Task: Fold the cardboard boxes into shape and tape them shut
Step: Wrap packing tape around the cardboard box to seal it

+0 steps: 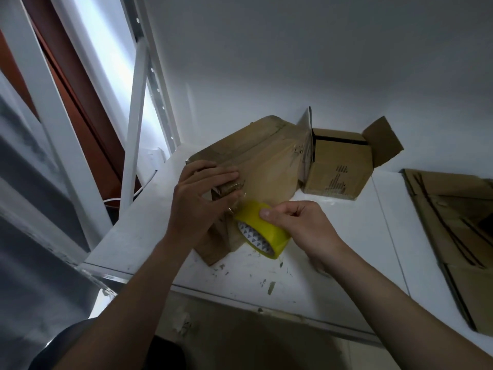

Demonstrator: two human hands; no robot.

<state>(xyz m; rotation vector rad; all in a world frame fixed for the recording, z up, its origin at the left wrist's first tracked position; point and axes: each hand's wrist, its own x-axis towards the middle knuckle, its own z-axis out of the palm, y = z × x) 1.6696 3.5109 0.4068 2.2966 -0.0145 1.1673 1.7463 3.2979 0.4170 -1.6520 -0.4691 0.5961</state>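
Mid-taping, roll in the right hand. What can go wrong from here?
1. Only the left hand steadies the box; a hard pull on the tape roll might shift it and skew the strip.
2. The right hand holds the roll in a fingertip pinch; it could slip.
3. The box lies near the table front edge and may slide off.

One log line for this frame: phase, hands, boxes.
phase: taping | left hand presses near box | right hand grips yellow tape roll against it | rear box flaps open
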